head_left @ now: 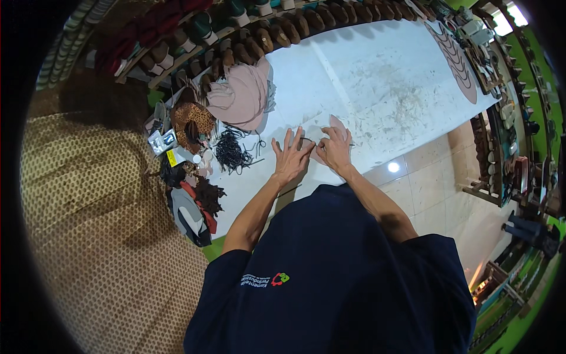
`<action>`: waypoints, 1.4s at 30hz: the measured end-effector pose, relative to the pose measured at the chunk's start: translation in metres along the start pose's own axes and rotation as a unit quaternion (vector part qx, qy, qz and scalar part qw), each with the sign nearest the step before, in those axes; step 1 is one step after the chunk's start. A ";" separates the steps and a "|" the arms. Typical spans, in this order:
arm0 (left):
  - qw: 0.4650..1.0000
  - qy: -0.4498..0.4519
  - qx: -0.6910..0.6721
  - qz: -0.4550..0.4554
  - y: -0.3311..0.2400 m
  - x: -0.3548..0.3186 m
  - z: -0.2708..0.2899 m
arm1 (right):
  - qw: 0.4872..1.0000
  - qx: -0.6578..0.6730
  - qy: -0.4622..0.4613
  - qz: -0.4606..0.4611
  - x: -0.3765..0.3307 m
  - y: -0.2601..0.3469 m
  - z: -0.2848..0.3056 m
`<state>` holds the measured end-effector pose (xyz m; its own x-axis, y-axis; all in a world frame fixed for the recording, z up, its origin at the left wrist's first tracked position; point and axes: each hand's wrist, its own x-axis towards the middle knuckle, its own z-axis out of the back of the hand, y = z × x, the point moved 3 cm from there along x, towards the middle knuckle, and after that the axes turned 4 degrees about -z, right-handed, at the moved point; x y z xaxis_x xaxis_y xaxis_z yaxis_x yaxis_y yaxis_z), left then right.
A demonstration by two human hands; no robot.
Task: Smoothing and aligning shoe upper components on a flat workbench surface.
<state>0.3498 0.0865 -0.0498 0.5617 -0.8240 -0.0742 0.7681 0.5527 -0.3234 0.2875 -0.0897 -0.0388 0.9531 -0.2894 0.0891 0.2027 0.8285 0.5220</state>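
Observation:
Over the near edge of the white-topped table both my hands work close together. My left hand rests low with its fingers spread, thumb and forefinger tip beside a thin dark strip. My right hand is curled, thumb and fingertips pinching down at the strip, which passes beneath it. A pale pink sole-shaped piece lies under my right hand, its tip showing beyond the fingers. Left of my left hand sits a tangled heap of black cords. Past it spreads a pile of pale pink cut pieces.
Leopard-print material and dark scraps crowd the table's left end. Rows of brown shoe lasts line its far edge. Wavy-patterned pink pieces lie at the far right. Shelves of shoes stand beyond the tiled floor.

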 end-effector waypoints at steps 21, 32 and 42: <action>1.000 0.006 -0.002 -0.004 -0.006 -0.001 -0.003 | 0.999 -0.018 -0.003 0.029 -0.017 -0.030 0.030; 1.000 -0.017 0.013 -0.009 -0.004 -0.002 -0.008 | 0.999 0.017 -0.007 0.044 -0.042 -0.031 0.042; 1.000 -0.015 0.003 -0.010 -0.002 -0.003 -0.009 | 0.999 -0.024 0.030 0.009 -0.051 -0.038 0.051</action>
<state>0.3437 0.0870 -0.0574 0.5551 -0.8309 -0.0385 0.7814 0.5367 -0.3185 0.2201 -0.1306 -0.0199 0.9682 -0.2459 0.0467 0.1944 0.8561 0.4788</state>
